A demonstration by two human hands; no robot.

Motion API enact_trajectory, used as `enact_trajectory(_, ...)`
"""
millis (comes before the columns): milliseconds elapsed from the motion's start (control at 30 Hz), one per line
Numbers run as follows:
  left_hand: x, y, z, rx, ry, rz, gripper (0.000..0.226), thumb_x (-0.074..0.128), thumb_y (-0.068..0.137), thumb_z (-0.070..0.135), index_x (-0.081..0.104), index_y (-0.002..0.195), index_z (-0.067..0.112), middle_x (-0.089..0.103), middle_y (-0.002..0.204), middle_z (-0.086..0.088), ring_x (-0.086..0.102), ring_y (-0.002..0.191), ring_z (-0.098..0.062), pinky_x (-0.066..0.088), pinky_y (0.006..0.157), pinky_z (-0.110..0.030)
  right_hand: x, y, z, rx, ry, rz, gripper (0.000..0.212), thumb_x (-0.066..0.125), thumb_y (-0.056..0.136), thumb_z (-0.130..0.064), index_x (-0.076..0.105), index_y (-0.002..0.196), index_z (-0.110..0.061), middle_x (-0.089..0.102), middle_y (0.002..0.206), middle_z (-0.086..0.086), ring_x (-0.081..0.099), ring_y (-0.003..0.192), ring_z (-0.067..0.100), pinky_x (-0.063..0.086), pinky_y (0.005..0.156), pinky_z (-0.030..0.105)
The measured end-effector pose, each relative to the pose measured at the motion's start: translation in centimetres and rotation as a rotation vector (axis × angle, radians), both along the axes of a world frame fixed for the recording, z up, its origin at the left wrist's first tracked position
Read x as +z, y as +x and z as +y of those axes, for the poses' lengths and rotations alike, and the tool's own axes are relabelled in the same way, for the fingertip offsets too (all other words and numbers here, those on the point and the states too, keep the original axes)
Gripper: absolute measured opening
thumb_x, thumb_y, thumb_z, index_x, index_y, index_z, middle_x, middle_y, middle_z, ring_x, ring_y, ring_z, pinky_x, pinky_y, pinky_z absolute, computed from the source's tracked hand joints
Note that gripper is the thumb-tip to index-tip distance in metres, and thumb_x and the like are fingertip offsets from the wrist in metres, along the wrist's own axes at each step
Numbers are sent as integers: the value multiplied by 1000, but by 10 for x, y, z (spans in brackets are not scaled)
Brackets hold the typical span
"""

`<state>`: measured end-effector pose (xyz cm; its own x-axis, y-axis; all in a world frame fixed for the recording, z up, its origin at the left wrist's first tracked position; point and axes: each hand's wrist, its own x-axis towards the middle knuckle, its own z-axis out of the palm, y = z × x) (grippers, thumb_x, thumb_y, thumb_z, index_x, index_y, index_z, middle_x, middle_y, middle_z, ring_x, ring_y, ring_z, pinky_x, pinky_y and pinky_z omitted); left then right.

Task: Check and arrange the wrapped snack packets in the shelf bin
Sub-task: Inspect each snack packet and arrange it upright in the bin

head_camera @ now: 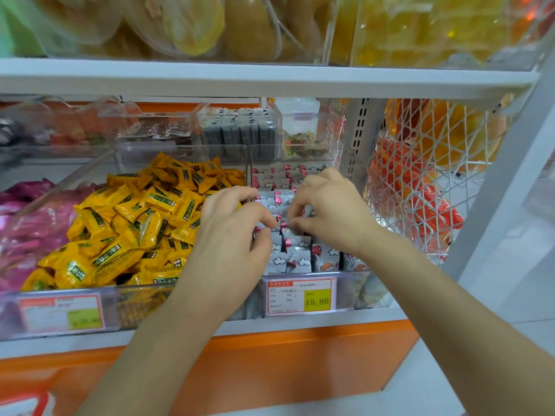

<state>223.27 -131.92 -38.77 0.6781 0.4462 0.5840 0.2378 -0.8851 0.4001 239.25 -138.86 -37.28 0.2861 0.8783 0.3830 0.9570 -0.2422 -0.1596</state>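
Forearms: we found both reaching in from the lower edge, across the orange shelf front.
Left hand: fingers curled; thumb and forefinger pinched a packet top near the middle of the bin.
Right hand: fingers curled; fingertips pinched a packet top just beside the left hand. We noted the two hands close together, almost touching.
Wrapped snack packets: white with cloud and red print, standing upright in rows inside the shelf bin.
Shelf bin: clear plastic, with a price tag reading 15.80 on its front.
Left neighbour: yellow packets lay in a loose heap; pink packets lay beyond.
Right neighbour: we recorded a white wire basket holding orange bags.
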Motion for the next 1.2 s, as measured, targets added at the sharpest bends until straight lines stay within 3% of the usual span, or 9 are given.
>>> enact_trajectory(167, 1, 1, 0, 12, 1, -29, 18, 53, 88, 9, 64, 96, 22, 45, 127, 6, 22, 119, -1, -3, 84, 10, 14, -2, -12, -7, 441, 328, 13, 64, 85, -16, 59, 74, -20, 54, 78, -12, 51, 75, 8, 41, 68, 20)
enact_trajectory(333, 2, 0, -1, 46, -13, -57, 23, 53, 90, 13, 63, 110, 18, 44, 119, 9, 25, 112, -2, 1, 84, 9, 20, -4, -31, -47, 694, 576, 14, 62, 87, -11, 59, 77, -20, 63, 80, 0, 61, 73, 16, 51, 67, 27)
enact_trajectory(433, 3, 1, -2, 78, -12, -72, 34, 50, 91, 26, 58, 123, 18, 40, 116, 12, 22, 107, 1, 9, 89, -1, 20, -5, -41, -54, 796, 722, 14, 61, 88, -9, 59, 77, -17, 63, 73, 1, 60, 61, 7, 49, 55, 15)
enact_trajectory(500, 2, 2, -3, 101, -22, -59, 41, 43, 92, 33, 54, 129, 17, 41, 127, 6, 22, 114, -5, 12, 93, -15, 20, -7, -45, -38, 826, 870, 14, 60, 89, -7, 60, 76, -14, 61, 67, -2, 59, 57, 7, 53, 59, 21)
enact_trajectory(600, 2, 4, -5, 99, -60, -63, 40, 37, 94, 34, 60, 120, 14, 43, 130, 2, 23, 111, -5, 13, 89, -17, 17, -10, -48, 12, 835, 1118, 15, 57, 90, -6, 60, 76, -10, 61, 57, -8, 59, 54, 8, 54, 61, 25)
enact_trajectory(700, 6, 5, -3, 67, -110, -100, 36, 34, 96, 35, 63, 100, 14, 52, 112, 4, 34, 106, -7, 19, 85, -19, 15, -12, -49, 56, 803, 1309, 13, 56, 91, -7, 59, 79, -5, 61, 57, -1, 59, 53, 11, 53, 60, 24)
enact_trajectory(800, 12, 3, -1, 20, -369, -236, 20, 44, 92, 37, 61, 87, 27, 56, 91, 14, 49, 86, 2, 36, 75, -13, 13, -11, -51, 88, 773, 1490, 12, 58, 88, -8, 59, 76, -5, 58, 56, 0, 59, 52, 11, 52, 55, 20)
enact_trajectory(967, 16, 1, 1, -95, -850, -425, 13, 51, 92, 29, 58, 85, 21, 61, 67, 6, 50, 56, -5, 38, 49, -21, 12, -10, -53, 120, 659, 1548, 12, 65, 75, -17, 60, 77, -7, 56, 53, 0, 54, 46, 9, 48, 45, 18)
enact_trajectory(1200, 20, -1, -1, -110, -1041, -497, 19, 43, 98, 20, 49, 80, 15, 50, 50, 6, 34, 38, -6, 26, 33, -17, 14, -10, -51, 241, 649, 1736, 19, 59, 75, 1, 58, 94, 1, 62, 58, 5, 61, 50, 8, 51, 48, 16)
